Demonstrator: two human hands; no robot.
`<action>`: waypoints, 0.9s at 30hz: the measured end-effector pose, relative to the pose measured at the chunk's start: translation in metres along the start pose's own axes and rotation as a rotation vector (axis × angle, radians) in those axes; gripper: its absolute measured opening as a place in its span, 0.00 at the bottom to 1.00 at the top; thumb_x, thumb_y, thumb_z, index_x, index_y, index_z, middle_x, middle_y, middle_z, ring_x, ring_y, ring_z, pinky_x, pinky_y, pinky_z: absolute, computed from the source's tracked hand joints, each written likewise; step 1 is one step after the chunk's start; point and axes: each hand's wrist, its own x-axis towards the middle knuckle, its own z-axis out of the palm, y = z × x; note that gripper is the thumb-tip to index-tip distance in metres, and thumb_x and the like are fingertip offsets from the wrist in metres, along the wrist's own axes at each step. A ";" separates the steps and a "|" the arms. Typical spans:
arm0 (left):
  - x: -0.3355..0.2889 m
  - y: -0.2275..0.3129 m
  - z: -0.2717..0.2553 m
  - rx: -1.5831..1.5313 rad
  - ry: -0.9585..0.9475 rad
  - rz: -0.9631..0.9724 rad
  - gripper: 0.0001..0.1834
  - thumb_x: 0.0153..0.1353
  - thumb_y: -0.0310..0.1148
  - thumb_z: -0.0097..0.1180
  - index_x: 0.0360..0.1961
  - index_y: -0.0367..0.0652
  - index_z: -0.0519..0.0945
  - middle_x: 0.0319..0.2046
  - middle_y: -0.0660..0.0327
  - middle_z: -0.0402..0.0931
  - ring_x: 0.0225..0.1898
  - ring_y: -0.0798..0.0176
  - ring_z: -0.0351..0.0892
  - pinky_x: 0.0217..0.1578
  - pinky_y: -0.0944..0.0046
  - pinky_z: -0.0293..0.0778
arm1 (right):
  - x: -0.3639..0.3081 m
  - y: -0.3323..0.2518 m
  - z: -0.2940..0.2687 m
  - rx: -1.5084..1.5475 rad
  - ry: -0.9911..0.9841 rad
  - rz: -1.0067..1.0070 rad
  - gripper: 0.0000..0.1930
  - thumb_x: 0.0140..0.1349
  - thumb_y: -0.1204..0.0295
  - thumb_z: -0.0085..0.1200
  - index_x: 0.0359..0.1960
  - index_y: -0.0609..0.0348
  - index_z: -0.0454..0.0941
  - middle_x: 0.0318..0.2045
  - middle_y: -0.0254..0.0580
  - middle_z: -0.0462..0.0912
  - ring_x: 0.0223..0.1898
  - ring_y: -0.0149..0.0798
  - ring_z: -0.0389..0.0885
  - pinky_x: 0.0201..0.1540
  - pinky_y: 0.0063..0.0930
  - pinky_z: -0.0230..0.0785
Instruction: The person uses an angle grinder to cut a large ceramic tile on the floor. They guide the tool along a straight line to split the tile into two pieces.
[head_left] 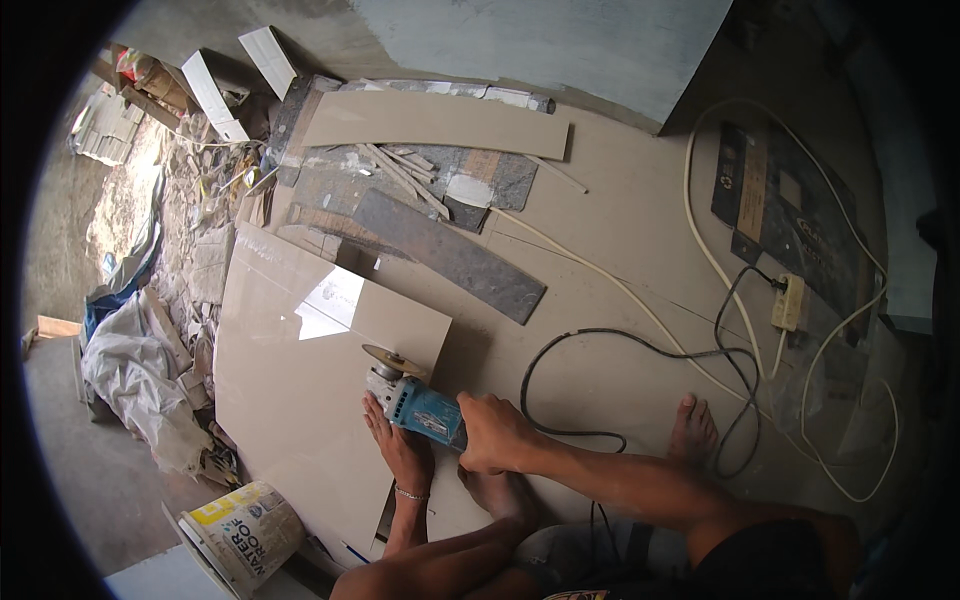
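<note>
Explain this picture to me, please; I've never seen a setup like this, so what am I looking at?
There is no robot here, just a person's two bare hands. The picture comes from a fisheye camera worn on the person's head, looking down, so straight edges bend toward the rim. The right hand grips the back of a teal angle grinder. The left hand is at the grinder's front, partly hidden, so its grip is unclear. Under them lies a large glossy beige tile. Beyond it are a dark strip and a long beige strip. A black cable crosses the floor; a bucket is at lower left.
</note>
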 end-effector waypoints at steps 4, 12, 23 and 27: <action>0.001 0.002 -0.001 -0.001 -0.001 -0.004 0.34 0.59 0.19 0.55 0.69 0.31 0.69 0.79 0.34 0.49 0.81 0.31 0.45 0.79 0.36 0.41 | -0.002 0.001 -0.001 -0.001 0.000 -0.006 0.25 0.41 0.75 0.69 0.42 0.75 0.74 0.34 0.72 0.84 0.40 0.70 0.88 0.47 0.52 0.83; 0.000 0.002 -0.001 -0.023 0.013 -0.005 0.32 0.56 0.18 0.54 0.66 0.29 0.72 0.80 0.35 0.48 0.81 0.31 0.44 0.79 0.36 0.40 | -0.004 0.006 0.000 0.014 0.006 -0.012 0.24 0.42 0.76 0.66 0.42 0.75 0.73 0.34 0.73 0.84 0.40 0.72 0.87 0.47 0.53 0.83; 0.001 0.003 0.000 0.001 0.013 -0.009 0.32 0.58 0.18 0.54 0.66 0.28 0.72 0.80 0.37 0.49 0.82 0.34 0.44 0.80 0.38 0.41 | -0.012 0.005 -0.006 0.001 -0.020 0.023 0.25 0.42 0.76 0.67 0.43 0.74 0.74 0.36 0.72 0.85 0.42 0.70 0.88 0.48 0.52 0.83; 0.000 0.001 0.001 0.020 0.005 -0.005 0.35 0.59 0.18 0.54 0.71 0.28 0.67 0.80 0.37 0.49 0.82 0.34 0.44 0.80 0.38 0.41 | -0.013 0.007 -0.005 0.003 -0.004 0.011 0.25 0.41 0.77 0.67 0.43 0.75 0.74 0.37 0.72 0.85 0.43 0.70 0.88 0.48 0.51 0.83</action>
